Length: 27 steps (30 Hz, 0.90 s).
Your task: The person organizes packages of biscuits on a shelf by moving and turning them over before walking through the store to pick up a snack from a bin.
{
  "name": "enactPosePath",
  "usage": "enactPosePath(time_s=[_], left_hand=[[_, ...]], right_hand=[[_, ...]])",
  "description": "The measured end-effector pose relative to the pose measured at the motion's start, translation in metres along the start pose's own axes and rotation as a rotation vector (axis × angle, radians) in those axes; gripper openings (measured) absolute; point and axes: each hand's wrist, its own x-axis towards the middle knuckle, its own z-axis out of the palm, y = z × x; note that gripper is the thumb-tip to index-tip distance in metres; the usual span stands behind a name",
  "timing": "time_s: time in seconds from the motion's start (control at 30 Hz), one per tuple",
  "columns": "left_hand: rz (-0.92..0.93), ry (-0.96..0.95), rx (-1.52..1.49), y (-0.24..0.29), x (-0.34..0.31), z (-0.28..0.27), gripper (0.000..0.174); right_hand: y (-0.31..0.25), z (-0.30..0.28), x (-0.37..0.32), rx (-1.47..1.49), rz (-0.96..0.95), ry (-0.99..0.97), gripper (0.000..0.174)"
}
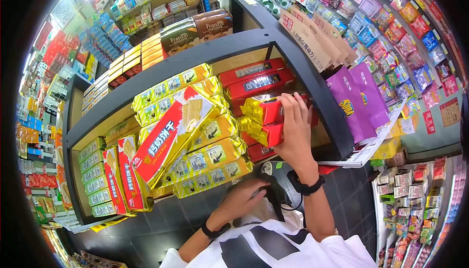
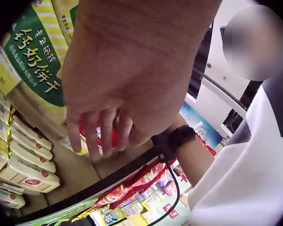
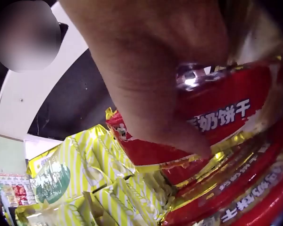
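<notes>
My right hand (image 1: 296,136) grips a red and gold biscuit pack (image 3: 236,110) at the right end of the shelf, the thumb (image 3: 179,141) along its side and the other fingers over its top. Beneath it lie more red packs (image 3: 254,197). To its left rise stacked yellow-striped biscuit packs (image 1: 215,154), with a large red and yellow biscuit pack (image 1: 168,138) lying slantwise across them. Low in front of the shelf, my left hand (image 1: 243,197) hangs with loose fingers and holds nothing. In the left wrist view its fingers (image 2: 106,129) point downward.
A dark shelf frame (image 1: 312,80) borders the packs. Brown paper bags (image 1: 305,38) and purple bags (image 1: 349,99) stand at its right end. Franzzi boxes (image 1: 181,38) sit on top. A white wire rack (image 1: 364,158) juts out at the lower right.
</notes>
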Motion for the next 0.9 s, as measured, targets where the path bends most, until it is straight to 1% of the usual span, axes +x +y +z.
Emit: enactPosePath(time_s=[0.07,0.1,0.17,0.2,0.3,0.33,0.37,0.47,0.53,0.57,0.6,0.67,0.7,0.8,0.83,0.9], left_hand=[[0.041,0.025,0.007,0.0,0.0,0.005,0.036],[0.024,0.023,0.044,-0.002,-0.002,-0.005,0.036],[0.021,0.034,0.062,0.002,0.001,-0.002,0.036],[0.026,0.044,0.057,0.004,0.004,-0.001,0.036],[0.015,0.058,0.049,0.015,0.001,-0.007,0.036],[0.007,0.053,0.042,0.022,0.0,-0.011,0.036],[0.0,0.048,0.036,0.029,0.0,-0.015,0.036],[0.202,0.184,0.117,0.059,-0.012,-0.026,0.044],[0.279,0.358,0.094,0.096,-0.021,-0.043,0.049],[0.319,0.445,0.085,0.111,-0.026,-0.053,0.052],[0.406,0.488,0.102,0.117,-0.032,-0.065,0.073],[0.415,0.653,0.219,0.145,-0.032,-0.084,0.086],[0.422,0.731,0.28,0.16,-0.036,-0.092,0.093],[0.333,0.671,0.368,0.197,-0.053,-0.113,0.111],[0.324,0.626,0.395,0.208,-0.055,-0.118,0.107],[0.326,0.595,0.395,0.213,-0.067,-0.117,0.099]], right_hand=[[-0.001,-0.007,-0.002,0.107,-0.041,0.067,0.101],[-0.005,0.002,-0.002,0.202,-0.039,0.12,0.103],[-0.007,0.001,-0.008,0.336,-0.054,0.196,0.105],[-0.011,-0.005,-0.01,0.4,-0.046,0.202,0.111],[-0.015,-0.003,-0.017,0.767,0.06,0.258,0.115],[-0.018,-0.007,-0.018,0.857,0.042,0.279,0.122],[-0.021,-0.02,-0.019,0.827,0.034,0.296,0.114],[-0.006,-0.037,-0.055,0.778,0.182,0.276,0.081],[0.009,-0.056,-0.088,0.735,0.278,0.272,0.061],[0.013,-0.067,-0.099,0.724,0.311,0.277,0.064],[0.012,-0.079,-0.103,0.722,0.309,0.282,0.067],[0.0,-0.1,-0.101,0.741,0.249,0.284,0.075],[-0.015,-0.109,-0.091,0.774,0.185,0.275,0.079],[-0.079,-0.125,-0.053,0.938,-0.05,0.184,0.091],[-0.103,-0.126,-0.039,1.011,-0.134,0.13,0.095],[-0.15,-0.12,-0.024,1.157,-0.283,0.021,0.104]])
